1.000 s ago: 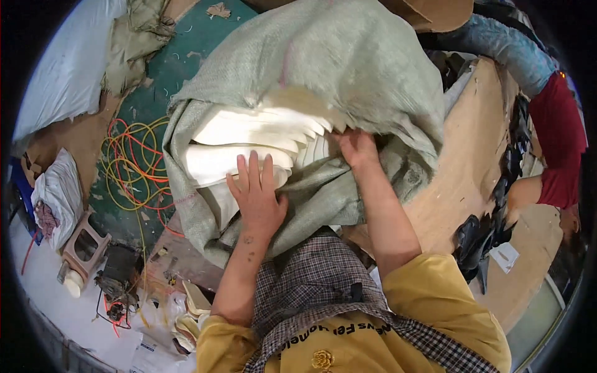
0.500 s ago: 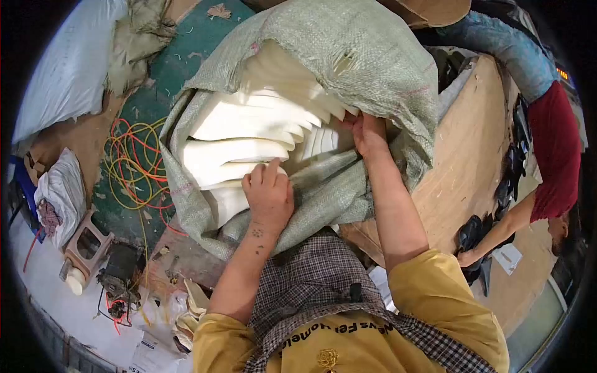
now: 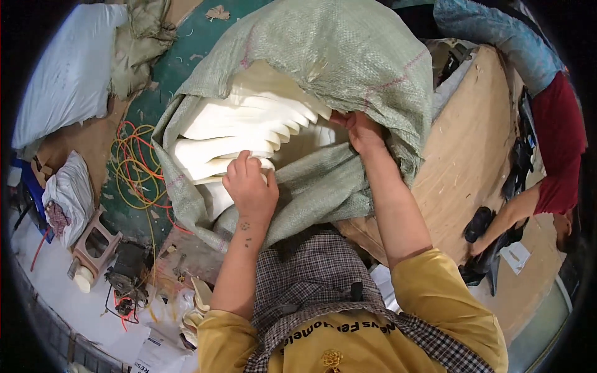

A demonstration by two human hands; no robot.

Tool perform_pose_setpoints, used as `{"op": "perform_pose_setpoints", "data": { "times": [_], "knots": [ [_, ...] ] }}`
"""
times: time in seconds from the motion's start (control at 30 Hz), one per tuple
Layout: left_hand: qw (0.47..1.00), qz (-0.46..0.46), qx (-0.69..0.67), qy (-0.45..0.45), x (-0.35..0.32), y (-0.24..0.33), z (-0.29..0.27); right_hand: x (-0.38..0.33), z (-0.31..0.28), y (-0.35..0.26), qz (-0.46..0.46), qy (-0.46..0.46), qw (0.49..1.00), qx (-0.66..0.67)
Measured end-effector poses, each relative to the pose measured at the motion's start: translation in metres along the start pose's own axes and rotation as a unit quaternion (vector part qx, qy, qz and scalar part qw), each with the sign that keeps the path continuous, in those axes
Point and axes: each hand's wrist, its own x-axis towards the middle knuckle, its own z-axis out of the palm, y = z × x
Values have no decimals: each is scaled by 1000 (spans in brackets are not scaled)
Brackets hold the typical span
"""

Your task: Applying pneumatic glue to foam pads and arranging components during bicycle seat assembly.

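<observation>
A large pale green woven sack (image 3: 348,56) lies open in front of me. Inside it, flat, curved cream-white pieces (image 3: 249,118) overlap in a fanned row, their rounded ends towards the right. My left hand (image 3: 250,186) is at the near end of this row, its fingers bent over the ends of the cream-white pieces and its thumb to their right. Under the sack's upper flap, my right hand (image 3: 364,132) has its fingers drawn together at the far right tip of the row. Shadow hides exactly what those fingertips hold.
Orange and yellow cords (image 3: 138,165) lie tangled on green flooring at left. Below them are a brown plastic frame (image 3: 96,242) and a dark motor-like device (image 3: 129,267). A co-worker's arm (image 3: 513,217) reaches over black pieces on the wooden board (image 3: 463,155) at right.
My left hand has moved up and left along the ends of the pieces. My right hand has shifted slightly left, and the sack and its contents sit a little further left.
</observation>
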Motion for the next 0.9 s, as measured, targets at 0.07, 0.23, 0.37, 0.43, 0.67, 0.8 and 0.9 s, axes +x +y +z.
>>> {"op": "perform_pose_setpoints", "data": {
  "times": [0.07,0.23,0.37,0.43,0.67,0.8,0.9],
  "knots": [
    [999,-5,-3,40,-3,-5,6,-8,5,5,-42,-40,998,26],
    [996,-40,-3,79,-9,-3,15,-6,3,2,-33,-91,995,20],
    [998,-31,30,52,-2,7,15,-6,-5,6,-41,-108,993,39],
    [997,-19,69,24,3,7,17,-8,-3,4,-35,-114,991,53],
    [999,-24,-2,39,30,-8,7,-31,16,-23,9,-53,998,-12],
    [996,26,72,38,38,8,0,-45,35,-45,37,-14,999,-26],
    [993,14,118,-8,40,14,-3,-52,59,-53,36,19,999,-14]
  ]
}}
